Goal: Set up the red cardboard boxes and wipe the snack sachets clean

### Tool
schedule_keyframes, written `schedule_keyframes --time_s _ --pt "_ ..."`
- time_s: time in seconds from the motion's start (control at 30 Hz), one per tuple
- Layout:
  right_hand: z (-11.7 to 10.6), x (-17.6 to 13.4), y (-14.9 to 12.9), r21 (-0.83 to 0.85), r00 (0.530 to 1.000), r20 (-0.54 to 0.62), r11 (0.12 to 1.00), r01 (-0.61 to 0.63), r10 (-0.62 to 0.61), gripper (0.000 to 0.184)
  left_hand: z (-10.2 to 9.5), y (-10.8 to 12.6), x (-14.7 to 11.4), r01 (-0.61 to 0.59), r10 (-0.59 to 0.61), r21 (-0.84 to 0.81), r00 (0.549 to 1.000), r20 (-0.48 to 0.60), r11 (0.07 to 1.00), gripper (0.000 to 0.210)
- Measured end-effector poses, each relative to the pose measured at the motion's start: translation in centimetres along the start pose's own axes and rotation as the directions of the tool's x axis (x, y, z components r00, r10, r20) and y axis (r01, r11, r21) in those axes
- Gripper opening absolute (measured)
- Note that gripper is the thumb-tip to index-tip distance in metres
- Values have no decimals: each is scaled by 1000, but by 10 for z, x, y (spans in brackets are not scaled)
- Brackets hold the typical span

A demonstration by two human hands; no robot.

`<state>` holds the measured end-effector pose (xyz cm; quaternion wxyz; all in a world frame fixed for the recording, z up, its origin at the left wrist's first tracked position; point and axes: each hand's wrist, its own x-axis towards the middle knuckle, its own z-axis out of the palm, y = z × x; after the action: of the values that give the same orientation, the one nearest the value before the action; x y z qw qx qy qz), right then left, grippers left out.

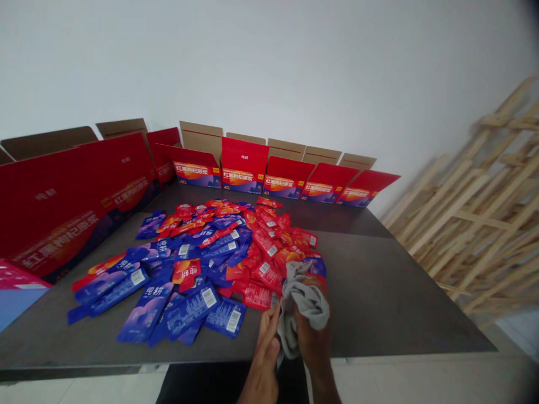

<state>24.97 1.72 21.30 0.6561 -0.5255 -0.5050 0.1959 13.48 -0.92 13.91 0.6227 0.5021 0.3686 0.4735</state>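
Observation:
A crumpled grey cloth (306, 297) is bunched in my right hand (315, 336), whose fingers are wrapped round it near the table's front edge. Against the cloth's left side lies my left hand (264, 359), its fingers pressed together and the thumb closed on them. What it grips is hidden between hand and cloth. Just beyond both hands spreads a pile of flat sachets, with red sachets (265, 275) on the right and blue sachets (191, 311) on the left and in front. A blue-and-red sachet (315, 264) shows partly behind my right hand.
Open red cartons (244, 163) with raised flaps line the back of the dark table (379, 292). Larger red cartons (76, 196) stand along the left side. A pink-and-blue box (17, 286) sits at the left edge. Wooden slatted frames (475, 207) lean beyond the table's right side.

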Motion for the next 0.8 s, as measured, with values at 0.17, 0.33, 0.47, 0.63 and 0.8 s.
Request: schedule_keyframes --time_s 0.17,0.33,0.47,0.63,0.8 --pt "5 -11 0 23 999 44 999 -26 25 4 -11 2 7 80 -79 15 996 -51 997 76" --pt "15 -30 -1 33 989 142 999 -39 34 7 -21 26 20 151 -145 16 971 -189 988 77" --pt "19 -37 -2 92 979 202 996 -19 0 10 -26 41 22 161 -169 -53 953 -252 986 79" --pt "15 -27 -7 78 984 177 997 -11 -3 11 -27 33 16 109 -113 -32 975 -192 994 71" --pt "5 -15 -3 31 991 123 998 -47 43 5 -14 36 4 30 -33 -29 993 -116 999 70"
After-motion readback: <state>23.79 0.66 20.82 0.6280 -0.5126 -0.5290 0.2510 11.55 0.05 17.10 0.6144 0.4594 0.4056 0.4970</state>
